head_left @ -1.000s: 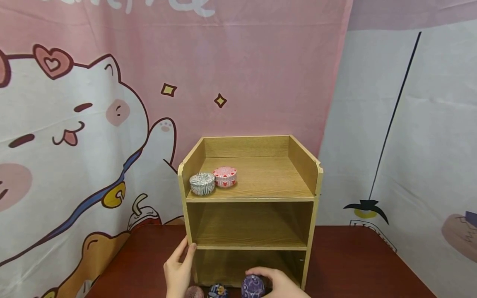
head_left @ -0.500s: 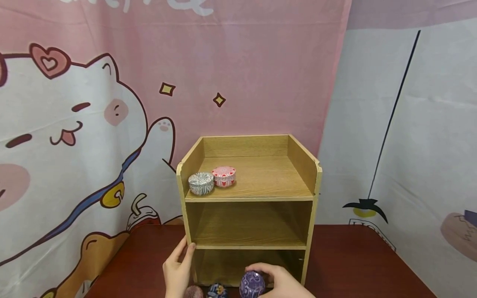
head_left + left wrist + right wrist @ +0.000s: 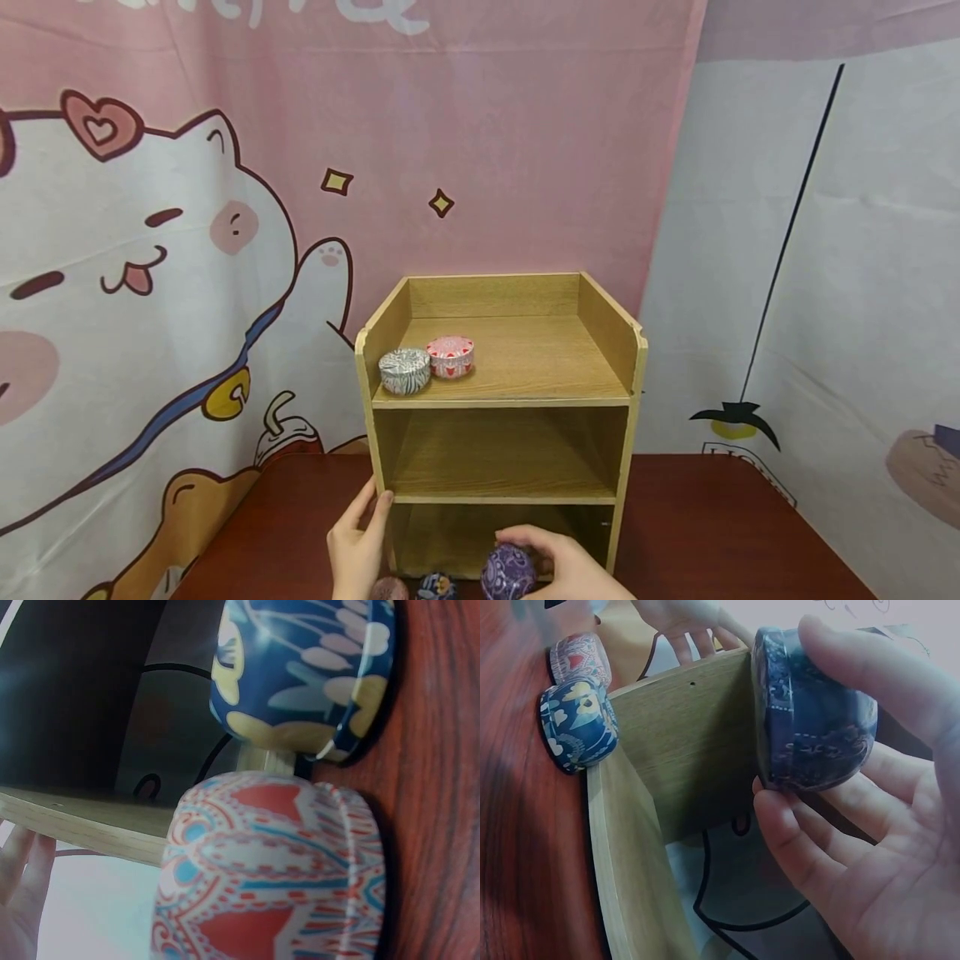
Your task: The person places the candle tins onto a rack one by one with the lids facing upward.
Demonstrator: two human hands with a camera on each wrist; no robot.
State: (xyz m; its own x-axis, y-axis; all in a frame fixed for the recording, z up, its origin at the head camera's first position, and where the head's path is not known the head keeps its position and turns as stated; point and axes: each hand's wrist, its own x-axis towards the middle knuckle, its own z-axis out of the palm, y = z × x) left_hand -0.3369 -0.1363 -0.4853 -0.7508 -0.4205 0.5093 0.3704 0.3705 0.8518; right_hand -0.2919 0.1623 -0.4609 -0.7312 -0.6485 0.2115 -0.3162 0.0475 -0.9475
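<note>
Purple tin [image 3: 507, 572] slightly higher in right hand [image 3: 570, 571]

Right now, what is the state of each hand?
Left hand: open, fingers on the shelf unit.
Right hand: holding the purple tin.

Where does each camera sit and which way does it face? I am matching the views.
Head: on the head, facing the shelf; left hand and right hand show.
Left wrist: low by the table, facing the red tin and blue tin; fingertips show.
Right wrist: facing the purple tin in the right hand's fingers.
Shared: both wrist views show the red and blue tins.
</note>
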